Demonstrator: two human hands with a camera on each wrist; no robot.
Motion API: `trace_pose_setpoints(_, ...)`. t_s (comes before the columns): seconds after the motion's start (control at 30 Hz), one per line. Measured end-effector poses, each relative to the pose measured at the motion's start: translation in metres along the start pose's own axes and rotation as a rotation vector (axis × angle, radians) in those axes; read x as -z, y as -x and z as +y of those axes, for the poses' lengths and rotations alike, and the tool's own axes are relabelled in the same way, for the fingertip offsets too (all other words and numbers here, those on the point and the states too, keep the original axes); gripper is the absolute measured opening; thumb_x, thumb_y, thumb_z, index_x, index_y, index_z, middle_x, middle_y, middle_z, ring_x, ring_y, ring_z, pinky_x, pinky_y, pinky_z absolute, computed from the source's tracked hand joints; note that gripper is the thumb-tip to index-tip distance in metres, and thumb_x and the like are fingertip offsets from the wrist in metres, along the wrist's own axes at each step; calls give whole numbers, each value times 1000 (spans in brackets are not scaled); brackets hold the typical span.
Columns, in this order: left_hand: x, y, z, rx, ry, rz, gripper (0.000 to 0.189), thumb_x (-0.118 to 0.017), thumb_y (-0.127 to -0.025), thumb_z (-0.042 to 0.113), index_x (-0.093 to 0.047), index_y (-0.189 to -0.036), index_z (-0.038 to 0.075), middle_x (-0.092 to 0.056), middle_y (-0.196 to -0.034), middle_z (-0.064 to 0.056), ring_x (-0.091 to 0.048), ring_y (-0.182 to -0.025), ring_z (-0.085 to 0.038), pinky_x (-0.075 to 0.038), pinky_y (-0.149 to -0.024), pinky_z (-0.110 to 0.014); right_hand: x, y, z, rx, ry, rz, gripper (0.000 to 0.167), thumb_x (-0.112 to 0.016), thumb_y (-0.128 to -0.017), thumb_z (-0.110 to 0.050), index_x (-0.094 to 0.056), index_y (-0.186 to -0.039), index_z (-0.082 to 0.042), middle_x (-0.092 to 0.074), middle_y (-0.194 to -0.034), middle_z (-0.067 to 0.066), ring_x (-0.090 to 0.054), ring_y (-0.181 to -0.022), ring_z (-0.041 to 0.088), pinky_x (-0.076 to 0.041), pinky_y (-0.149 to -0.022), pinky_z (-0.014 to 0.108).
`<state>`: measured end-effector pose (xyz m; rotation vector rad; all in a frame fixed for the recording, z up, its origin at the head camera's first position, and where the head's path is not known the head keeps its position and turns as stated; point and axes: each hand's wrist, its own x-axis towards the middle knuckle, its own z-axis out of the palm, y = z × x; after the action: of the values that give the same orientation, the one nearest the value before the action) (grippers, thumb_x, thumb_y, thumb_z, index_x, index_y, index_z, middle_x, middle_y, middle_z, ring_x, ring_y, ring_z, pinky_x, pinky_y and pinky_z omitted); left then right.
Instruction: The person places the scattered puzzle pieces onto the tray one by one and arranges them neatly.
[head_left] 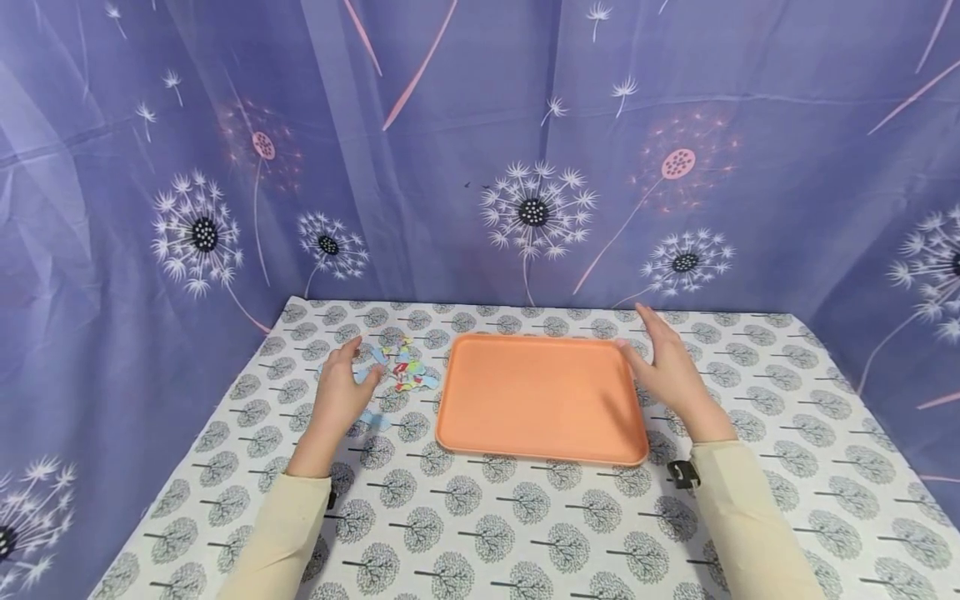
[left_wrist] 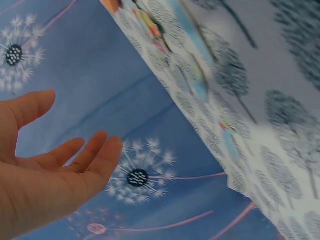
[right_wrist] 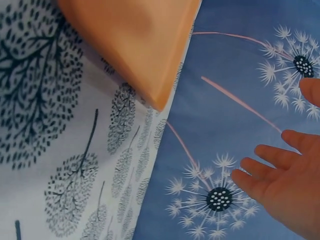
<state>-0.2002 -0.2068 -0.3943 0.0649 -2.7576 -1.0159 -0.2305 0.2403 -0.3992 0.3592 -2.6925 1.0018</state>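
An orange rectangular tray [head_left: 540, 400] lies flat on the patterned tablecloth, with nothing on it. My right hand [head_left: 672, 375] hovers by the tray's right edge, fingers spread and holding nothing; in the right wrist view the hand [right_wrist: 280, 175] is apart from the tray's corner [right_wrist: 145, 75]. Over the left part of the table, my left hand [head_left: 341, 392] is raised with thumb and fingers apart, its palm bare in the left wrist view. Beside it lies a loose group of small colourful flat pieces [head_left: 408, 371], several of them light blue, partly hidden behind the hand.
A white tablecloth [head_left: 525, 533] printed with grey trees covers the table. Behind it and at both sides hangs a purple-blue curtain [head_left: 450, 225] with dandelions, close to the table's back edge. One light blue piece [head_left: 375, 419] lies nearer the front than the others.
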Motion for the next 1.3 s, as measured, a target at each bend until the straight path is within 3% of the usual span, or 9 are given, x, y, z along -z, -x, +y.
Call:
trace_pose_setpoints(0.3, 16, -4, -29, 158, 54, 13, 60, -60, -94, 11, -32, -143, -10, -48, -130, -32, -48, -118, -46, -48, -95, -56, 1, 1, 7, -91, -53, -38, 73, -48, -100, -44, -12, -155, -13, -18, -155, 25, -20, -138, 50, -19, -111, 68)
trace_pose_setpoints(0.53, 21, -12, -51, 287, 128, -15, 59, -56, -96, 11, -31, -145, -8, -47, -130, -32, -51, -115, -46, -53, -90, -51, -2, 2, 16, -127, -87, -52, 73, -47, -101, -41, -13, -154, -4, -25, -147, 36, -31, -130, 55, -30, -106, 68)
trace_pose_setpoints(0.67, 22, -18, -63, 343, 178, -6, 57, -56, -95, 11, -33, -143, -9, -49, -127, -33, -55, -108, -44, -55, -86, -46, -4, 3, 22, -159, -133, -82, 73, -46, -101, -40, -12, -153, -1, -23, -149, 35, -30, -132, 53, -32, -108, 64)
trace_pose_setpoints(0.93, 23, -27, -78, 423, 311, -30, 62, -54, -94, 9, -26, -143, -16, -49, -127, -38, -55, -111, -45, -49, -97, -52, -6, 5, 27, -214, -221, -114, 71, -46, -102, -35, -13, -152, 0, -23, -152, 29, -34, -132, 49, -36, -107, 60)
trace_pose_setpoints(1.17, 24, -33, -86, 494, 389, -47, 62, -55, -92, 4, -25, -141, -18, -46, -129, -38, -67, -94, -29, -51, -99, -44, -8, 7, 33, -255, -284, -181, 68, -46, -103, -32, -12, -152, 1, -23, -151, 31, -31, -134, 50, -36, -107, 59)
trace_pose_setpoints(1.3, 26, -34, -89, 522, 401, -78, 63, -55, -93, 4, -22, -141, -19, -40, -134, -39, -68, -91, -24, -46, -103, -47, -9, 10, 36, -270, -304, -218, 69, -45, -103, -33, -13, -152, 2, -24, -151, 30, -30, -134, 49, -32, -110, 60)
